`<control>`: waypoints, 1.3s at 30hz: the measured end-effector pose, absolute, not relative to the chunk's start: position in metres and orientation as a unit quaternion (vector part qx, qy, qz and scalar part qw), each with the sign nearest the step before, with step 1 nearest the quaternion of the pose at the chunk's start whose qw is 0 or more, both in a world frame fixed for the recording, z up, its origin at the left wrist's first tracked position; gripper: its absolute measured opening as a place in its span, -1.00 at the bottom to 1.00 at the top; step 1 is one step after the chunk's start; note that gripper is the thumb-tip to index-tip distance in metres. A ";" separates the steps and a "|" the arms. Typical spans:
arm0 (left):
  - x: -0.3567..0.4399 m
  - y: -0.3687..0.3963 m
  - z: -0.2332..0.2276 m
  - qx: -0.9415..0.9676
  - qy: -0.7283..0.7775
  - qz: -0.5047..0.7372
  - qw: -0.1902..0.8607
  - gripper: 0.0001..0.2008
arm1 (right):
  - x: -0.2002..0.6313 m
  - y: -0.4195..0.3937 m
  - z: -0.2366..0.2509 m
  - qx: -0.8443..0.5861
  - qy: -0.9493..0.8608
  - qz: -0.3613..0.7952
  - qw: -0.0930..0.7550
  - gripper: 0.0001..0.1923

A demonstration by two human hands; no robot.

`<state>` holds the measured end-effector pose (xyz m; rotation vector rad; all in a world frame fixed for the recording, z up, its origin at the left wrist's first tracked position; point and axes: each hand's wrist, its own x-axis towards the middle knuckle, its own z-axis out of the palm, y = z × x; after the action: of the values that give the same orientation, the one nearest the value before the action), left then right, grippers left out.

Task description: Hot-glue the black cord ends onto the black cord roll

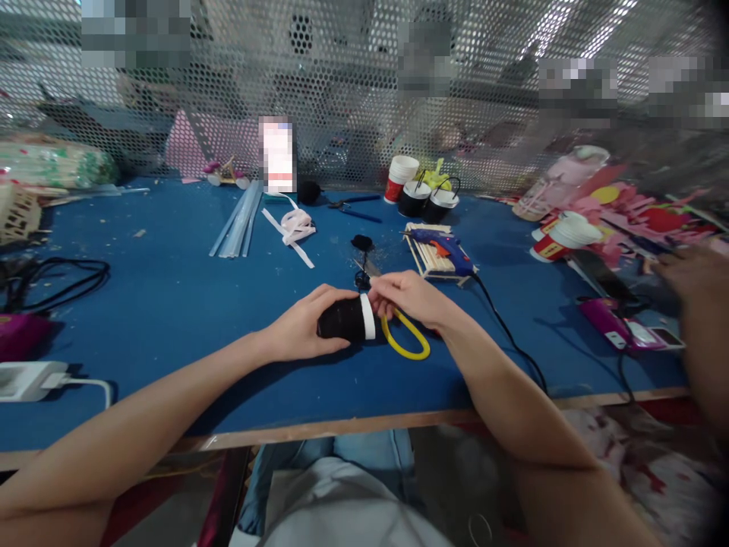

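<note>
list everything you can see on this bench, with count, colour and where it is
black cup: one, black with white rim, on its side, centre
yellow loop: one, yellow, at the cup's rim
glue gun: one, blue, on a wooden stick rack, right of centre
black cups with handles: two, back centre
paper cup: one, red and white, back centre
clear strips: a bundle, back left
ribbon: pink-white, back centre
table: one, blue
another person's hand: far right
left hand: grips the black cup
right hand: at the cup's rim, on the loop

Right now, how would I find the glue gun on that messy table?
Start at the blue table and look just beyond the right hand. The glue gun lies on a little rack of pale wooden sticks. It's the only blue tool trailing a black cord.
</note>
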<state>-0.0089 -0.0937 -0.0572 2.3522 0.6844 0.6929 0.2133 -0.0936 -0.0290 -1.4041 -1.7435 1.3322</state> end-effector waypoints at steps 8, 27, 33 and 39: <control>-0.011 -0.093 -0.050 0.867 0.265 0.279 0.317 -0.40 | 0.218 -0.058 -0.041 -0.547 -0.797 0.165 0.193 -0.60; -0.018 -0.094 -0.032 0.863 0.223 0.175 0.418 -0.36 | 0.194 0.001 -0.034 -0.569 -0.798 0.103 0.169 -0.64; -0.018 -0.102 -0.026 0.841 0.194 0.108 0.493 -0.37 | 0.180 0.043 -0.026 -0.597 -0.778 0.099 0.170 -0.62; -0.021 -0.103 -0.019 0.810 0.134 0.014 0.570 -0.33 | 0.175 0.083 -0.010 -0.617 -0.770 0.089 0.138 -0.64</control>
<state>-0.0209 -0.1027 -0.0195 1.9015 0.3143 0.0336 0.1754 0.0833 -0.0102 -1.7840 -2.2263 0.2579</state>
